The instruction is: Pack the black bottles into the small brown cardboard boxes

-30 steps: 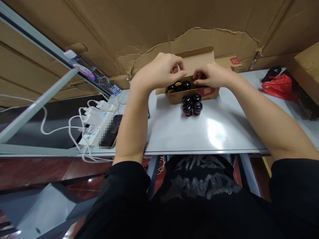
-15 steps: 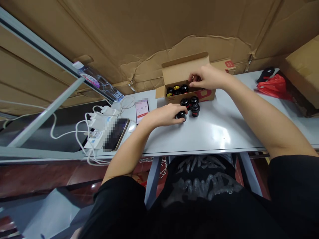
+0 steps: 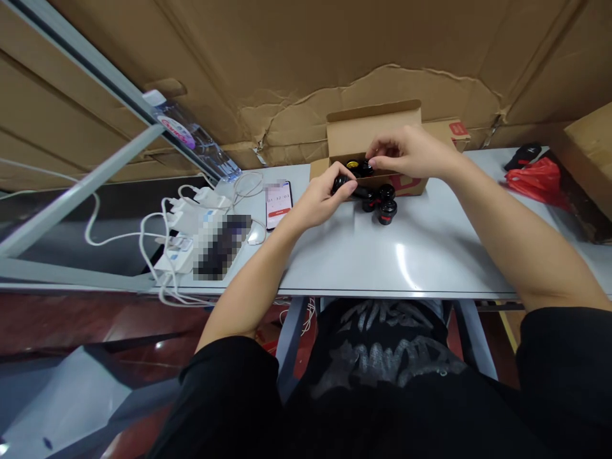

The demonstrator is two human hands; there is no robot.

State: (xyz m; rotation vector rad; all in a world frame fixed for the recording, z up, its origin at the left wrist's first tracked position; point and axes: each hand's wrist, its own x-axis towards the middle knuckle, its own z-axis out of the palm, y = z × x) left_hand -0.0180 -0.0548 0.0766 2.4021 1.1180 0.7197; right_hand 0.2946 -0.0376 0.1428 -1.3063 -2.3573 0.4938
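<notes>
My left hand is closed around a black round piece, holding it up at the box's front left edge. Over the open cardboard box, my right hand has its thumb and fingertips pinched on another black piece inside; its far side is hidden by the fingers. A piece with a yellow end shows beside it in the box. In front of the box, several more glossy black pieces with red marks stand close together, the nearest one upright on the white table.
Left on the table lie a lit phone, a blurred-out dark device and power strips with tangled white cables. A water bottle leans behind them. To the right are a red plastic bag and a large carton.
My left hand has lifted its black piece from the table up to the box's front edge. My right hand's fingertips have come onto a piece in the box. The view has shifted slightly.
</notes>
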